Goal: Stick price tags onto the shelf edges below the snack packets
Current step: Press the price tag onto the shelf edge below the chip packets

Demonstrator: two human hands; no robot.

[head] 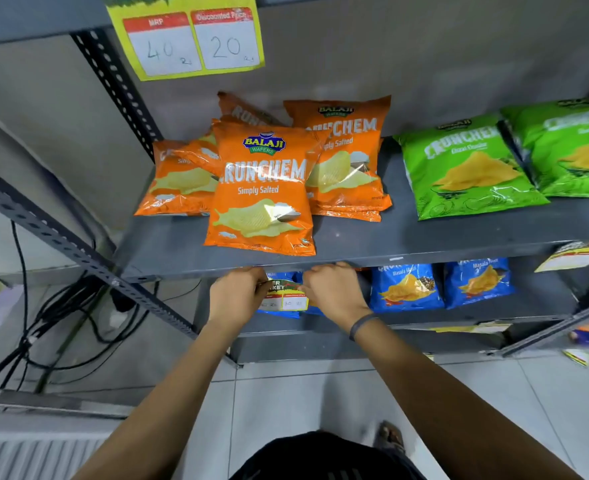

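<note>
Head view, looking down along both bare forearms to a grey metal rack. Left hand (235, 296) and right hand (334, 292) raised to the front edge of the shelf (407, 237), each grip pinched shut on one side of a small price tag (285, 295), thumbs and fingers curled around its left and right margins. Tag held just under the shelf lip, below the orange packets (263, 188); whether stuck down yet, cannot tell. Tag: thin rectangular paper, yellow border, green and red printed header, two white boxes with faint handwritten numbers. Dark thin band (362, 325) on the right wrist.

On the shelf, glossy crinkled orange foil packets in a loose pile at left, green packets (469, 168) lying flat at right. On the lower shelf, blue packets (405, 287) standing behind the hands and to the right. Larger yellow tag (191, 38) of the same design hanging from the shelf above, far left, marked 40 and 20. Perforated grey steel upright (61, 237) running diagonally at left, black cables (44, 323) beyond it over pale floor tiles (286, 403).
</note>
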